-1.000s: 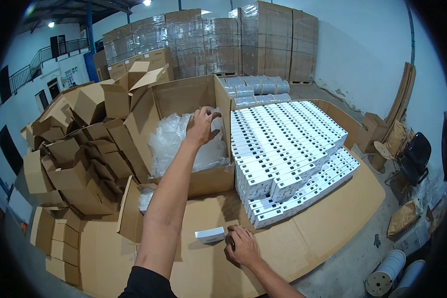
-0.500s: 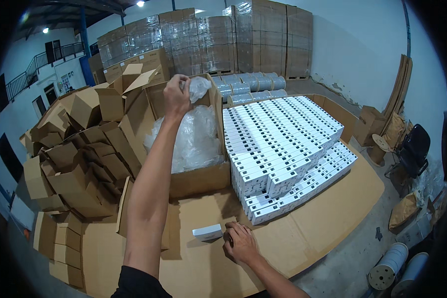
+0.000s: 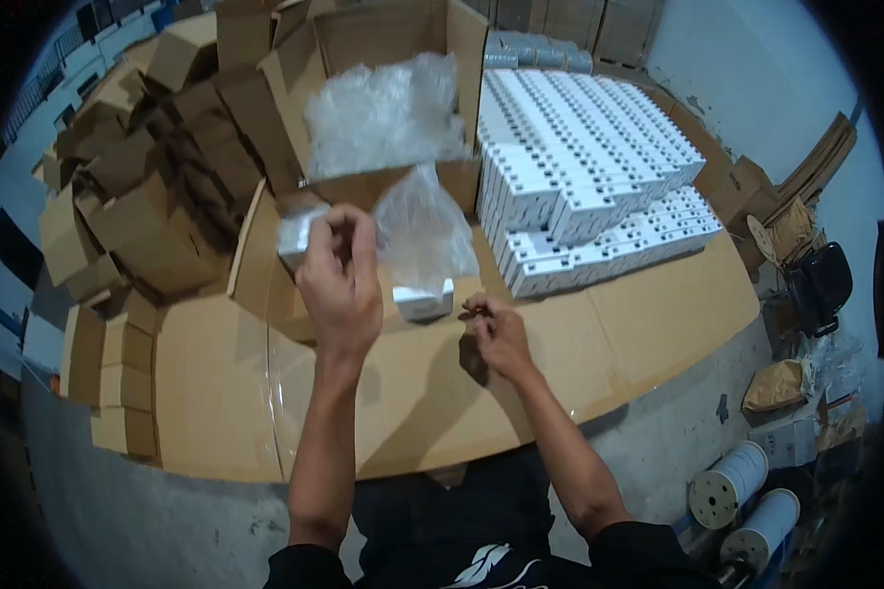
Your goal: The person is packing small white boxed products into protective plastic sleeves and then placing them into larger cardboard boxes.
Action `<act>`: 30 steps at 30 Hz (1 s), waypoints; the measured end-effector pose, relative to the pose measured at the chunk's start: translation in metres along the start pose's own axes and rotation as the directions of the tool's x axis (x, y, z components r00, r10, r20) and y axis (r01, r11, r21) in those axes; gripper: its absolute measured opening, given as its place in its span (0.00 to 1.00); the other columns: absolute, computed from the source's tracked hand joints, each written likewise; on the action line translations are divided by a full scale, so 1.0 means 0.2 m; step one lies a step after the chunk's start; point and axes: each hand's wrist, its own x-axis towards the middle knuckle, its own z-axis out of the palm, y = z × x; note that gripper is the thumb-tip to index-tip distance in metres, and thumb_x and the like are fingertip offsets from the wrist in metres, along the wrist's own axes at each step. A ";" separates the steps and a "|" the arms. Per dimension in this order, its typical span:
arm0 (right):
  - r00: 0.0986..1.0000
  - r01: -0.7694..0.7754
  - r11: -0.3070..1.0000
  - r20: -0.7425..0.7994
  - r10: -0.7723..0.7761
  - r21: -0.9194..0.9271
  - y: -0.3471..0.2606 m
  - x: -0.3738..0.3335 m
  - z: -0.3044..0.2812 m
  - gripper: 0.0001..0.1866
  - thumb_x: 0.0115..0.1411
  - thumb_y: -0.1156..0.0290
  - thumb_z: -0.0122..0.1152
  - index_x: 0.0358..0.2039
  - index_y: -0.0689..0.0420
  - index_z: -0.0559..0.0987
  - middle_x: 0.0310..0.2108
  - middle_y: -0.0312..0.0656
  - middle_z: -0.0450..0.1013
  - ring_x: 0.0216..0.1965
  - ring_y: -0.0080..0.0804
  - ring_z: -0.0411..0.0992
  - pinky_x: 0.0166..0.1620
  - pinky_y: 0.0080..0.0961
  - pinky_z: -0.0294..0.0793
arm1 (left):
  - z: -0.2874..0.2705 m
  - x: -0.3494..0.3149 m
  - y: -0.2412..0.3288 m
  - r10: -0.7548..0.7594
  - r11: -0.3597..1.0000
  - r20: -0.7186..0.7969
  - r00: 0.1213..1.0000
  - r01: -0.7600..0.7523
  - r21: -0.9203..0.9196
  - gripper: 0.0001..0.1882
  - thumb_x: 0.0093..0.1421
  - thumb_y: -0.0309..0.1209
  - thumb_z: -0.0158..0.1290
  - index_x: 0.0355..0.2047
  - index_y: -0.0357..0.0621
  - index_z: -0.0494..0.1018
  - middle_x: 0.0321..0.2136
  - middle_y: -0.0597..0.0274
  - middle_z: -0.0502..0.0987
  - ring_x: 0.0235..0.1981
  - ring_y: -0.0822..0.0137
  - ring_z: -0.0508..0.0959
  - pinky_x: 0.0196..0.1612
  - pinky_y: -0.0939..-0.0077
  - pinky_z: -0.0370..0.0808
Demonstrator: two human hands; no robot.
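Observation:
My left hand (image 3: 342, 280) is raised over the cardboard-covered table, its fingers curled at the left edge of a clear plastic bag (image 3: 427, 231). The exact grip is partly hidden by the fingers. The crumpled bag spreads above a small white box (image 3: 424, 304) and covers its upper part. Close to the right of that box is my right hand (image 3: 501, 339), empty, with fingers bent and apart. Behind my left hand, a white item in clear plastic (image 3: 295, 234) shows at a low brown carton (image 3: 283, 294).
A large open carton (image 3: 393, 182) full of clear plastic bags stands behind. Stacked white boxes (image 3: 599, 196) fill the right rear of the table. Open brown cartons (image 3: 157, 236) pile up at left. Cable spools (image 3: 727, 486) and a black chair (image 3: 820, 285) are on the floor at right.
My left hand has come down from the large carton toward me, bringing a plastic bag over the small white box. My right hand stays beside that box. The view has tilted down.

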 end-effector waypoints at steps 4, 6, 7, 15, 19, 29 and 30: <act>0.970 -0.234 0.851 0.167 0.175 0.469 -0.21 -0.08 -0.12 0.16 0.69 0.66 0.54 0.51 0.64 0.73 0.44 0.44 0.76 0.40 0.31 0.77 0.44 0.27 0.76 | -0.18 -0.43 -0.09 -0.301 0.953 0.142 0.943 0.300 0.027 0.05 0.70 0.25 0.51 0.40 0.34 0.71 0.27 0.63 0.76 0.30 0.77 0.76 0.35 0.80 0.75; 0.935 -0.354 0.513 0.315 0.165 0.782 -0.36 -0.14 -0.14 0.21 0.68 0.61 0.59 0.52 0.65 0.73 0.44 0.44 0.76 0.38 0.28 0.77 0.40 0.25 0.76 | -0.22 -0.57 -0.13 -0.383 0.922 0.159 0.910 0.366 0.125 0.05 0.69 0.25 0.51 0.39 0.33 0.71 0.26 0.61 0.77 0.29 0.75 0.78 0.34 0.79 0.75; 0.932 -0.363 0.509 0.319 0.174 0.781 -0.39 -0.17 -0.12 0.21 0.68 0.61 0.59 0.52 0.65 0.73 0.44 0.44 0.76 0.38 0.28 0.77 0.40 0.25 0.76 | -0.23 -0.62 -0.15 -0.411 0.907 0.176 0.894 0.383 0.173 0.05 0.69 0.25 0.51 0.38 0.33 0.72 0.26 0.60 0.77 0.29 0.75 0.78 0.34 0.78 0.76; 0.936 -0.239 0.971 0.276 0.220 0.034 -0.43 -0.25 0.00 0.12 0.63 0.69 0.64 0.39 0.66 0.79 0.30 0.39 0.78 0.29 0.19 0.74 0.32 0.21 0.74 | -0.28 -0.73 -0.35 -0.500 0.865 0.199 0.843 0.472 0.173 0.07 0.69 0.26 0.51 0.42 0.34 0.71 0.28 0.60 0.78 0.29 0.73 0.79 0.34 0.77 0.76; 0.958 -0.281 0.948 0.106 0.267 0.150 -0.38 -0.27 0.05 0.08 0.62 0.75 0.63 0.35 0.68 0.78 0.23 0.44 0.77 0.23 0.23 0.73 0.29 0.25 0.74 | -0.30 -0.74 -0.42 -0.645 0.743 0.099 0.758 0.652 -0.150 0.10 0.70 0.28 0.51 0.48 0.36 0.70 0.32 0.60 0.79 0.30 0.74 0.78 0.34 0.78 0.76; 0.982 -0.180 0.983 0.062 0.178 0.025 -0.41 -0.34 0.10 0.19 0.69 0.63 0.55 0.29 0.68 0.77 0.18 0.52 0.70 0.19 0.34 0.68 0.27 0.36 0.67 | -0.21 -0.75 -0.39 -0.604 0.784 0.042 0.796 0.584 0.211 0.10 0.70 0.31 0.53 0.37 0.35 0.75 0.25 0.65 0.75 0.26 0.79 0.71 0.28 0.80 0.69; 0.967 -0.228 0.974 0.113 0.228 -0.013 -0.41 -0.34 0.09 0.18 0.69 0.63 0.57 0.29 0.67 0.77 0.17 0.49 0.70 0.19 0.31 0.68 0.27 0.35 0.67 | -0.21 -0.76 -0.41 -0.563 0.820 0.004 0.826 0.558 0.128 0.11 0.71 0.31 0.52 0.35 0.34 0.74 0.24 0.68 0.74 0.26 0.80 0.70 0.27 0.81 0.67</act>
